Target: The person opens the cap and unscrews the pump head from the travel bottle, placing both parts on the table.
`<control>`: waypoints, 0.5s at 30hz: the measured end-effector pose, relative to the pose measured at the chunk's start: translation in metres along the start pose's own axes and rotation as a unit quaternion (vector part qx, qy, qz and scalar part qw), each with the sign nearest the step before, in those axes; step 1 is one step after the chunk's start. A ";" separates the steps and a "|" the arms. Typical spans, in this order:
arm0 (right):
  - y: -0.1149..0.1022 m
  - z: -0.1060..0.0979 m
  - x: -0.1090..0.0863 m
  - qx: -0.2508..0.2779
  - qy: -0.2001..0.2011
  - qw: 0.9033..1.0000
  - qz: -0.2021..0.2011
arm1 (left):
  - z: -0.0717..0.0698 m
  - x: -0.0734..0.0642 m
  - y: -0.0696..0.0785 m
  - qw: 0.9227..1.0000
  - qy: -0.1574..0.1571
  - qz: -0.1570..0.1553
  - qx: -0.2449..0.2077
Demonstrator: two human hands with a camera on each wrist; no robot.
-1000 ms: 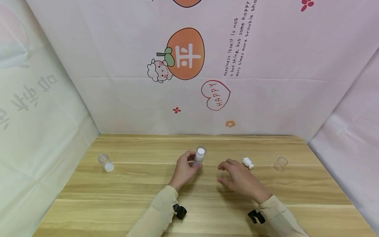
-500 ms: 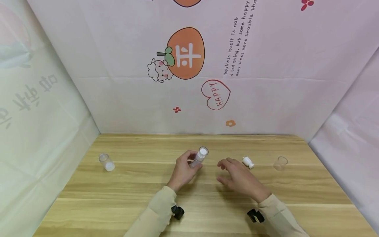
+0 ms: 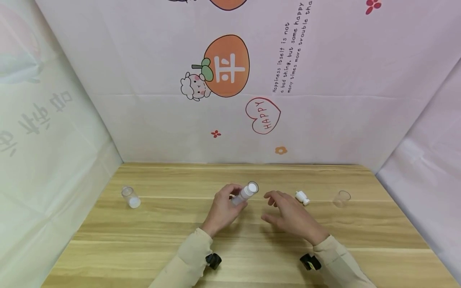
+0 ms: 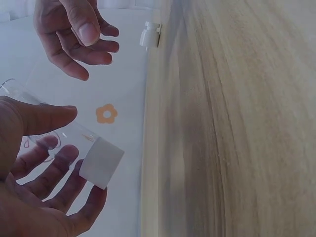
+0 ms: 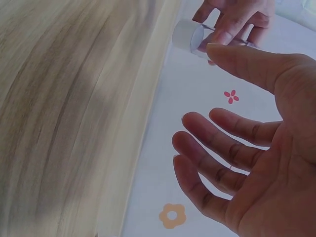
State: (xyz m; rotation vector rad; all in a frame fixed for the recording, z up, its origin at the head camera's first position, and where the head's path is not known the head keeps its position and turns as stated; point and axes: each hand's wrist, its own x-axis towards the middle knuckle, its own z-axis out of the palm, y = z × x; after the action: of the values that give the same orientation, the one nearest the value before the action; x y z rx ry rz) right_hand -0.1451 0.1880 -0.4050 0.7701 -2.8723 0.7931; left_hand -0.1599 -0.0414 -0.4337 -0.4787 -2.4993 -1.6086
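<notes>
A clear cylindrical bottle [image 3: 246, 193] with a white part leans to the right over the middle of the table. My left hand [image 3: 220, 212] grips it round the clear side, thumb on one side and fingers on the other. In the left wrist view the white end [image 4: 101, 163] points towards the tabletop. The right wrist view shows that white end [image 5: 183, 34] too, beyond my right hand [image 5: 266, 163]. That hand is held just to the right of the bottle, its fingers loosely bent with nothing between them.
A white pump head [image 3: 302, 198] lies behind my right hand, with a clear cap [image 3: 341, 199] farther right. At the left stands a clear container [image 3: 130, 197] with a white base. A printed cloth [image 3: 165, 132] hangs behind the wooden table [image 3: 162, 248].
The bottle has gone from nearly upright to tilting right, its top moving towards my right hand. My left wrist has shifted slightly left; my right hand has hardly moved.
</notes>
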 end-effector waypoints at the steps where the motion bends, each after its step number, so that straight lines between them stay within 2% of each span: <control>1: 0.000 0.000 0.000 0.004 -0.001 1.000 0.002 | -0.001 -0.001 0.001 1.000 -0.001 0.004 0.005; 15: -0.001 0.000 0.003 0.048 -0.010 0.999 0.001 | -0.010 -0.009 0.006 0.996 -0.009 0.051 0.073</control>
State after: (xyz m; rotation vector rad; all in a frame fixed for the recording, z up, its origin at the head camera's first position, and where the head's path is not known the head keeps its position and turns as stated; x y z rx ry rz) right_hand -0.1473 0.1860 -0.4044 0.7885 -2.8716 0.9359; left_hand -0.1499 -0.0499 -0.4268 -0.5931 -2.5385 -1.3791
